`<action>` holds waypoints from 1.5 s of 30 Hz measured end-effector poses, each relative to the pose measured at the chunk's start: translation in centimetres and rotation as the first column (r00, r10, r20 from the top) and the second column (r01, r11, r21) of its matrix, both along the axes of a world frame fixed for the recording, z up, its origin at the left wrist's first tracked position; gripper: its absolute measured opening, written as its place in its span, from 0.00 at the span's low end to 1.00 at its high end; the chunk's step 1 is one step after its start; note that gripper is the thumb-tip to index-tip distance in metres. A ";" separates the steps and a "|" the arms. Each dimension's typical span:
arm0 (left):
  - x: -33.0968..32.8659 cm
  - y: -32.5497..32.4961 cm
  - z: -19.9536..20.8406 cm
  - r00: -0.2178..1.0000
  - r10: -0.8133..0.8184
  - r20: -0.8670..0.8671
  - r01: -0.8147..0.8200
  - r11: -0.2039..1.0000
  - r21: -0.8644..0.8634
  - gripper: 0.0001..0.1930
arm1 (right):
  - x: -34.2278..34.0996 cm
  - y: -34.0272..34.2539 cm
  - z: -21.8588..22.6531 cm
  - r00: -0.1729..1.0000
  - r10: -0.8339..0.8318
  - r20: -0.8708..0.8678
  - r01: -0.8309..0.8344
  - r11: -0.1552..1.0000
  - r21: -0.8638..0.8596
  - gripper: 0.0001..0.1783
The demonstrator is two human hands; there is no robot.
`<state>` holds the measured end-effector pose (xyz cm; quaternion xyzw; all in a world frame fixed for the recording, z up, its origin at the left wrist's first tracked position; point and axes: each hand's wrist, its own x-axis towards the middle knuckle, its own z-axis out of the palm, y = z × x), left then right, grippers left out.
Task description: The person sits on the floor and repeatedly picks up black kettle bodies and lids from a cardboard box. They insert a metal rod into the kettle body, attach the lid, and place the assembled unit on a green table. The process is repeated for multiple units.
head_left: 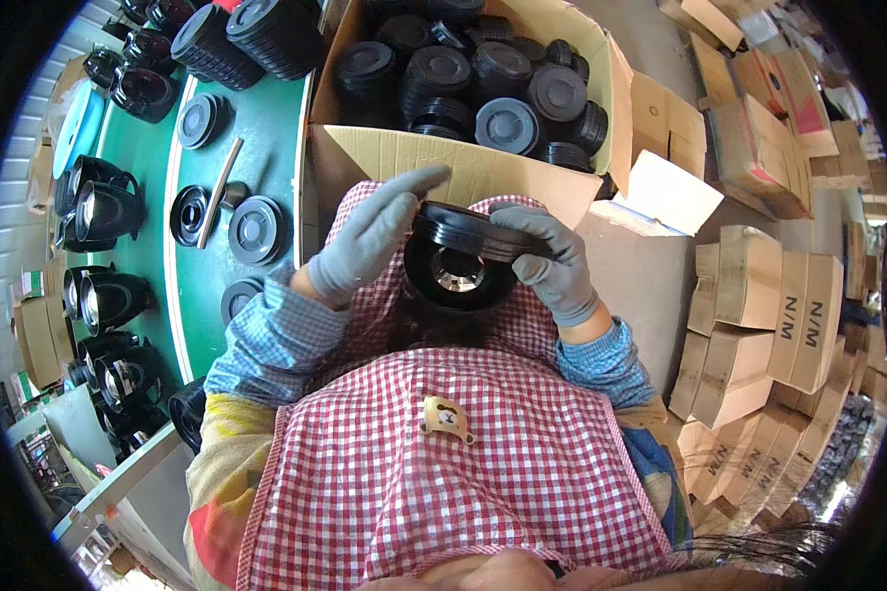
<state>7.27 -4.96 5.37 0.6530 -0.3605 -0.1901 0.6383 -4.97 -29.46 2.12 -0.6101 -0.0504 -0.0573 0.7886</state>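
Note:
A short stack of round black lids [483,236] is held tilted above my lap. My right hand [559,266], in a grey glove, grips its right end, thumb below and fingers over the top. My left hand [373,236], gloved the same way, lies against the left end with its fingers stretched out straight. Beneath the stack, a round black part [460,295] with a shiny metal centre rests at my lap, its upper side partly covered by the lids. A red-and-white checked apron [443,443] covers my body and legs.
Ahead stands an open cardboard box [443,158] holding several stacks of black lids. To the left, a green workbench [251,172] carries loose lids [257,230], a flat stick [221,192] and several black pots [113,300]. Cardboard cartons [749,325] are piled at the right.

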 end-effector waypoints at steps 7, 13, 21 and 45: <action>0.1 -0.5 -3.3 0.975 -0.224 -0.011 0.223 0.972 -0.081 0.28 | 0.9 0.7 -1.0 0.962 0.178 0.209 -0.147 0.977 -0.157 0.33; 0.2 -1.1 -4.5 0.961 -0.222 0.164 0.248 0.955 -0.161 0.23 | 0.9 1.5 -0.4 0.973 0.105 0.206 -0.046 0.961 -0.272 0.17; 0.3 -1.3 -5.3 0.919 -0.149 0.365 0.236 0.950 -0.204 0.20 | 1.1 1.8 -0.6 0.987 0.065 0.144 -0.013 0.943 -0.334 0.12; -5.1 2.5 1.0 0.721 -0.317 0.617 -0.068 0.853 0.517 0.19 | 0.3 1.6 -1.9 0.974 0.173 0.144 -0.031 0.736 -0.677 0.30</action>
